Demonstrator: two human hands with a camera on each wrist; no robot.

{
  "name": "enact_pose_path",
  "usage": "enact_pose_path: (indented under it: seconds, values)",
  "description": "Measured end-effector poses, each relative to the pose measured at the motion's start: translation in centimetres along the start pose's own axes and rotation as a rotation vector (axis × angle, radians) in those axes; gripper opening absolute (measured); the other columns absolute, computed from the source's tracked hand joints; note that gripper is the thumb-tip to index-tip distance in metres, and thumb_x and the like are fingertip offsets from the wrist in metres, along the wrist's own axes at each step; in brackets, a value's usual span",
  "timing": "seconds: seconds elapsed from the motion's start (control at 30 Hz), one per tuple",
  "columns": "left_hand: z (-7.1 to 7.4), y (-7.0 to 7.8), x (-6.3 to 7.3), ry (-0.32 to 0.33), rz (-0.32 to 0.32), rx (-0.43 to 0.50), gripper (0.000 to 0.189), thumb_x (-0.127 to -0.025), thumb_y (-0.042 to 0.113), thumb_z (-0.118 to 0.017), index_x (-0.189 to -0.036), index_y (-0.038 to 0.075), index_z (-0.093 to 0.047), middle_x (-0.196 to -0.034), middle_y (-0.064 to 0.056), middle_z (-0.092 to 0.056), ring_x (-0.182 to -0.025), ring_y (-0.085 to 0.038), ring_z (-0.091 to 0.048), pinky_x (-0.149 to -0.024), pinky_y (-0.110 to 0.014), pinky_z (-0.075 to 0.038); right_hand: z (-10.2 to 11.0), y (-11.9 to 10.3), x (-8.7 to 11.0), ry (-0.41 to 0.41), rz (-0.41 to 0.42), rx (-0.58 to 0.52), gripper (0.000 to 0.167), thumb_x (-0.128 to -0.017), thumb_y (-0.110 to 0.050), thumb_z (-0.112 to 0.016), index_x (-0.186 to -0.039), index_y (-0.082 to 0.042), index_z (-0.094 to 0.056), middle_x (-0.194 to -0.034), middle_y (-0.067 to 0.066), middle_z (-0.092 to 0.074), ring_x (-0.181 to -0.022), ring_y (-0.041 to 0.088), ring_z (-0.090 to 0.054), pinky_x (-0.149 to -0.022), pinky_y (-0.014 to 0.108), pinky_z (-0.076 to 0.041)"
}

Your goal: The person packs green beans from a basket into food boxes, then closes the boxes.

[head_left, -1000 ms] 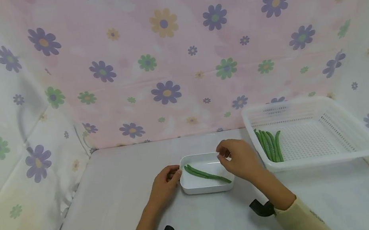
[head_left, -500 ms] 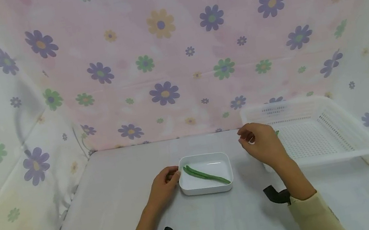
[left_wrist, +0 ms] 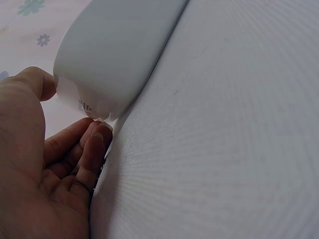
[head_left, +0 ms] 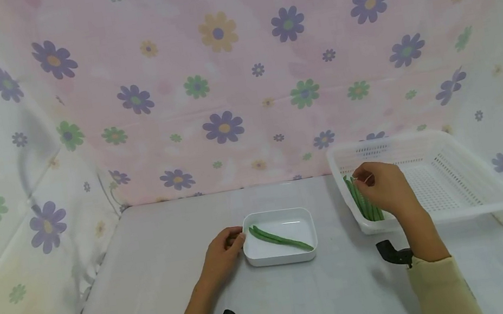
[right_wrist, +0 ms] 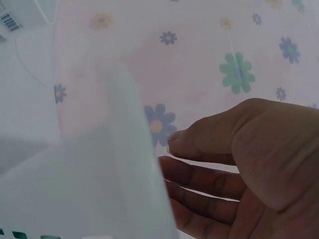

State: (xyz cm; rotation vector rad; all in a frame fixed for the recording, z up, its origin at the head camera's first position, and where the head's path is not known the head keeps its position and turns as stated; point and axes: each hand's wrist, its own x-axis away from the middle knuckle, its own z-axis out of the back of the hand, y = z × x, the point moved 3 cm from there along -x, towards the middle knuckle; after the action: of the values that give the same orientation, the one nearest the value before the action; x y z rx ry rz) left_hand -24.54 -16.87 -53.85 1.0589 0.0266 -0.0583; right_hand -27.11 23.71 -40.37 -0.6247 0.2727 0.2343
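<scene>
My left hand [head_left: 223, 250] rests against the left end of a small white dish [head_left: 280, 260]. In the left wrist view its thumb touches the outer wall [left_wrist: 107, 55], with loosely bent fingers near the lower corner. Two green beans [head_left: 279, 239] lie diagonally inside the dish. My right hand [head_left: 387, 187] is over the left part of a white plastic basket [head_left: 490, 199], close above several green beans [head_left: 362, 202] and partly covering them. Its thumb and fingers are bent with a gap between them, holding nothing, as the right wrist view shows beside the basket's wall [right_wrist: 134, 164].
The table has a white cloth [head_left: 170, 236]. A pink flowered sheet [head_left: 240, 87] hangs behind it, with pale flowered sheets at both sides. The basket's raised rim stands at the back right, with a strip of tabletop between it and the dish.
My right hand has moved right from above the dish to the beans in the basket. My left hand and the dish keep their place; both beans in it lie the same.
</scene>
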Motion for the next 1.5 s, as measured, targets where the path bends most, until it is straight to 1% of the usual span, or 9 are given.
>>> enact_pose_path:
  seconds: [0.3, 0.5, 0.83, 1.03, 1.13, 1.23, 1.37, 1.47, 1.5]
  values:
    - [0.2, -0.3, 0.1, 0.002, -0.005, 0.003, 0.033, -0.106, 0.033, -0.067, -0.132, 0.013, -0.070, -0.107, 0.001, -0.072, -0.093, -0.013, -0.063, -0.077, -0.027, -0.053, -0.2, 2.2, -0.1, -0.088, -0.095, 0.082, 0.022, -0.101, -0.009, -0.062, -0.114, 0.004, -0.074, -0.107, 0.022, -0.075, -0.094, 0.040, -0.071, -0.079, 0.057, -0.057]
    - [0.1, -0.4, 0.0, 0.001, -0.005, 0.001, 0.033, -0.107, 0.033, -0.066, -0.132, 0.013, -0.070, -0.107, 0.002, -0.071, -0.093, -0.013, -0.064, -0.076, -0.027, -0.053, -0.9, 3.4, -0.1, -0.235, -0.212, 0.173, 0.029, -0.104, -0.014, -0.058, -0.121, 0.007, -0.071, -0.114, 0.028, -0.072, -0.098, 0.043, -0.070, -0.081, 0.058, -0.056]
    - [0.0, -0.3, 0.0, -0.006, 0.012, 0.020, 0.032, -0.106, 0.034, -0.067, -0.132, 0.014, -0.070, -0.108, 0.001, -0.071, -0.094, -0.014, -0.063, -0.078, -0.027, -0.054, -1.7, 4.6, 0.2, -0.407, -0.289, 0.265, 0.037, -0.105, -0.011, -0.050, -0.124, 0.017, -0.064, -0.120, 0.035, -0.068, -0.105, 0.048, -0.068, -0.089, 0.061, -0.055]
    - [0.0, -0.3, -0.1, -0.006, 0.004, 0.030, 0.032, -0.106, 0.035, -0.067, -0.132, 0.015, -0.070, -0.107, 0.001, -0.070, -0.093, -0.015, -0.063, -0.078, -0.027, -0.053, -2.0, 4.8, 0.2, -0.468, -0.290, 0.273, 0.038, -0.104, -0.008, -0.047, -0.125, 0.020, -0.062, -0.123, 0.037, -0.066, -0.112, 0.052, -0.066, -0.094, 0.063, -0.053]
    - [0.0, -0.3, -0.1, -0.007, -0.002, 0.032, 0.032, -0.106, 0.035, -0.067, -0.131, 0.015, -0.070, -0.107, 0.002, -0.070, -0.093, -0.015, -0.063, -0.077, -0.027, -0.053, -2.1, 4.9, 0.2, -0.476, -0.285, 0.280, 0.038, -0.104, -0.008, -0.047, -0.125, 0.020, -0.061, -0.122, 0.038, -0.066, -0.110, 0.051, -0.067, -0.094, 0.063, -0.053]
    - [0.0, -0.3, -0.1, -0.005, -0.006, 0.031, 0.032, -0.106, 0.035, -0.067, -0.131, 0.015, -0.071, -0.106, 0.002, -0.070, -0.093, -0.015, -0.063, -0.077, -0.027, -0.053, -2.2, 5.1, 0.1, -0.486, -0.283, 0.282, 0.037, -0.104, -0.008, -0.047, -0.122, 0.020, -0.062, -0.116, 0.036, -0.068, -0.100, 0.045, -0.068, -0.090, 0.060, -0.053]
    - [0.0, -0.3, -0.1, -0.003, -0.005, 0.028, 0.033, -0.106, 0.035, -0.067, -0.131, 0.015, -0.070, -0.107, 0.002, -0.070, -0.093, -0.014, -0.063, -0.077, -0.027, -0.053, -2.3, 5.2, 0.0, -0.508, -0.279, 0.286, 0.030, -0.103, -0.008, -0.048, -0.109, 0.017, -0.065, -0.101, 0.029, -0.069, -0.083, 0.034, -0.062, -0.081, 0.054, -0.052]
    - [0.0, -0.3, 0.0, -0.003, -0.001, 0.024, 0.033, -0.106, 0.035, -0.067, -0.132, 0.015, -0.070, -0.107, 0.002, -0.071, -0.093, -0.015, -0.063, -0.078, -0.027, -0.053, -2.4, 5.2, -0.1, -0.518, -0.274, 0.289, 0.030, -0.103, -0.007, -0.048, -0.107, 0.017, -0.065, -0.100, 0.029, -0.069, -0.083, 0.033, -0.062, -0.080, 0.054, -0.052]
    - [0.0, -0.3, 0.0, -0.003, -0.001, 0.025, 0.032, -0.106, 0.035, -0.067, -0.131, 0.015, -0.070, -0.107, 0.002, -0.071, -0.093, -0.015, -0.063, -0.078, -0.027, -0.053, -2.4, 5.2, -0.1, -0.518, -0.269, 0.291, 0.031, -0.103, -0.007, -0.048, -0.110, 0.019, -0.064, -0.103, 0.031, -0.069, -0.086, 0.036, -0.064, -0.082, 0.055, -0.053]
